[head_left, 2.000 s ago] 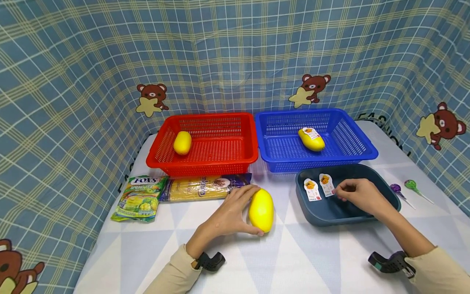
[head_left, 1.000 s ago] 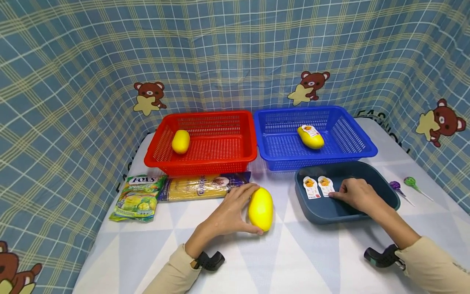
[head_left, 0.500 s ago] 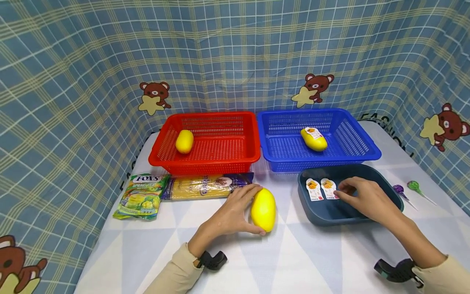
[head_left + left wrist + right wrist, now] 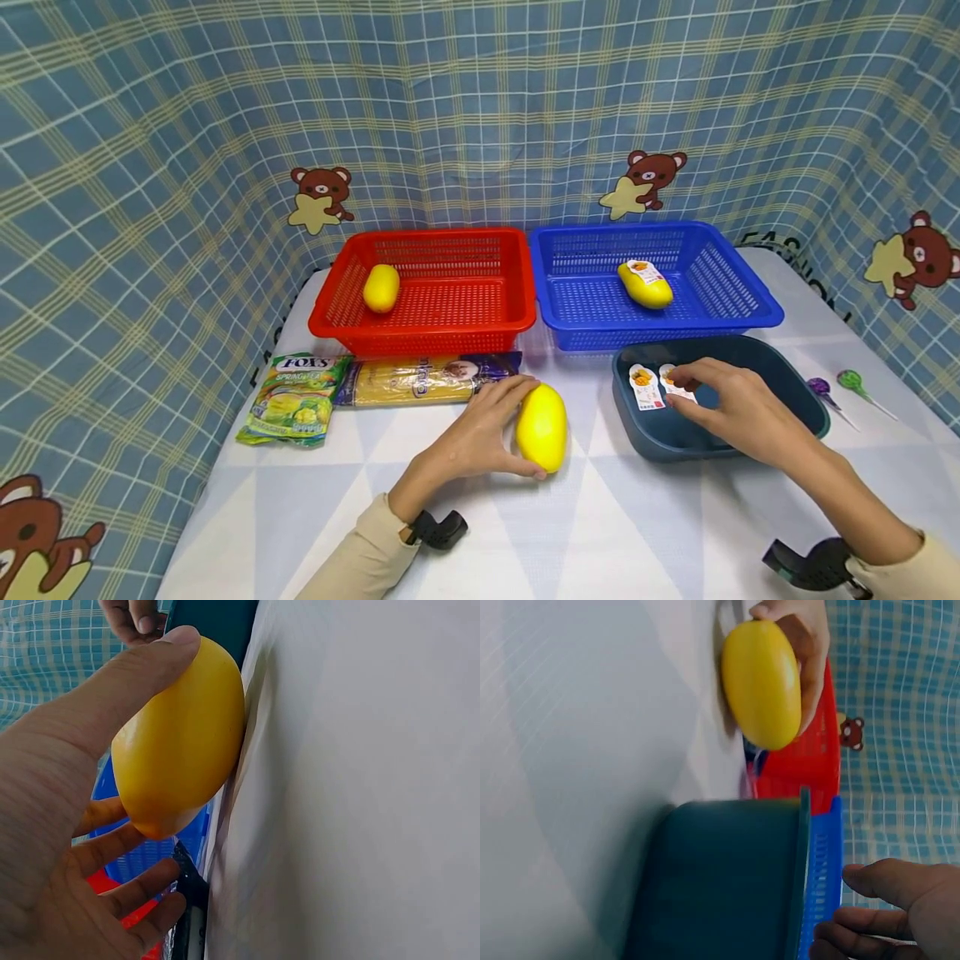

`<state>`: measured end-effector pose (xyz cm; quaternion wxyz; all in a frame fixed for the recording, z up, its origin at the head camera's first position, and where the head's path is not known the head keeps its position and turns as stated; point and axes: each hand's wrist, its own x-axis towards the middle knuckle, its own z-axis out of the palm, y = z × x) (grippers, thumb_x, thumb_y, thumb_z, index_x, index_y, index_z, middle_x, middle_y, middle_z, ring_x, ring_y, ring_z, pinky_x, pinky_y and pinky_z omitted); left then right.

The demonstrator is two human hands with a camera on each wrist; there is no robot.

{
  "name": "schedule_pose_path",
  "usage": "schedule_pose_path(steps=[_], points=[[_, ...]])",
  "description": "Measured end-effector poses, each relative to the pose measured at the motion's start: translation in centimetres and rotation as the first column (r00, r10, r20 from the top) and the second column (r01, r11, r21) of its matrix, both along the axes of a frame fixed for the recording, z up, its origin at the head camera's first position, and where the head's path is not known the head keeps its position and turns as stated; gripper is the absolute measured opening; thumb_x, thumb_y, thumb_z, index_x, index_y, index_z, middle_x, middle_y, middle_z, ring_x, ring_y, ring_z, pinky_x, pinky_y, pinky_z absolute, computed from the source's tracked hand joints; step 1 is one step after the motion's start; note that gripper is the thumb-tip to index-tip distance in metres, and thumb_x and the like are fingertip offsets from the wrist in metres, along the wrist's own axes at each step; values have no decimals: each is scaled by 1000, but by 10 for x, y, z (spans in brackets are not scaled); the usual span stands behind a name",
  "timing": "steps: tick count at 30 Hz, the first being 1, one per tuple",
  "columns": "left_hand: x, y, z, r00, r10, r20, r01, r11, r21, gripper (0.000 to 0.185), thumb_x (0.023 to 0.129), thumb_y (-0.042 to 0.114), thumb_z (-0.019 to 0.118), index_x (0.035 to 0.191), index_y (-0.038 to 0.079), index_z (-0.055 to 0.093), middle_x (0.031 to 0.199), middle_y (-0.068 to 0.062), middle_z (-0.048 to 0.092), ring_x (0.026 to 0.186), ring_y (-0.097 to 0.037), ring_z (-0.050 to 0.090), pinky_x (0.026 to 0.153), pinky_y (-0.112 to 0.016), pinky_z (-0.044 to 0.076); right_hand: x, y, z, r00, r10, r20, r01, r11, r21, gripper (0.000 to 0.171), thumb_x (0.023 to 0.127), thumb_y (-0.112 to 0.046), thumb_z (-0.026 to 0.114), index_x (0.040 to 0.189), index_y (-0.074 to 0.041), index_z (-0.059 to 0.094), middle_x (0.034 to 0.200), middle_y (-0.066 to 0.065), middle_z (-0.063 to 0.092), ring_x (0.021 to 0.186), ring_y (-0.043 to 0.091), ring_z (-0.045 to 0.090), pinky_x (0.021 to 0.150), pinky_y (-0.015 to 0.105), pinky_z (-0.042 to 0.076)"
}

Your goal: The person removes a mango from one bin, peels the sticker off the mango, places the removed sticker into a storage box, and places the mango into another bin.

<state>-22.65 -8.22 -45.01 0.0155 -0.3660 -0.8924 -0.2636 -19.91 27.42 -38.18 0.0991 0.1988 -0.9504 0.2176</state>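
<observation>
A yellow mango (image 4: 542, 427) lies on the white table, and my left hand (image 4: 517, 428) grips it from the left, thumb (image 4: 150, 664) at the near end and fingers curled round the far side. The left wrist view shows the same mango (image 4: 180, 742) pressed to the tabletop. My right hand (image 4: 678, 390) reaches into the dark teal tray (image 4: 787, 379), its thumb and forefinger pinching the right edge of the right sticker (image 4: 668, 379). A second sticker (image 4: 641, 387) lies just left of it. In the right wrist view only curled fingers (image 4: 870, 919) show, and the sticker is hidden.
Behind stand a red basket (image 4: 420, 333) holding a plain mango (image 4: 381, 287) and a blue basket (image 4: 742, 315) holding a stickered mango (image 4: 645, 285). A Fox's candy bag (image 4: 296, 398) and a long packet (image 4: 420, 381) lie at left. Two lollipops (image 4: 836, 387) lie at right. Plaid cloth walls enclose the table.
My right hand has shifted slightly left in the tray, and its thumb and forefinger now close on the right sticker. The left hand and its mango have stayed put.
</observation>
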Motion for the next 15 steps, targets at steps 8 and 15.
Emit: schedule_pose_path(steps=[8,15], points=[[1,1,1,1000,-3,-12,3,1000,-1,117,63,65,86,155,14,35,155,-3,37,139,-27,35,116,-51,24,2,-13,5,999,41,27,-41,999,-3,27,89,-21,77,111,-5,73,99,6,70,89,27,65,76,50,53],[1,0,1,1000,5,-3,-5,1000,-7,117,63,65,86,155,14,35,155,-2,36,139,-26,35,116,-50,26,4,-26,7,997,67,41,-66,998,-23,25,90,-23,77,112,-10,73,100,4,69,90,24,63,80,50,48]])
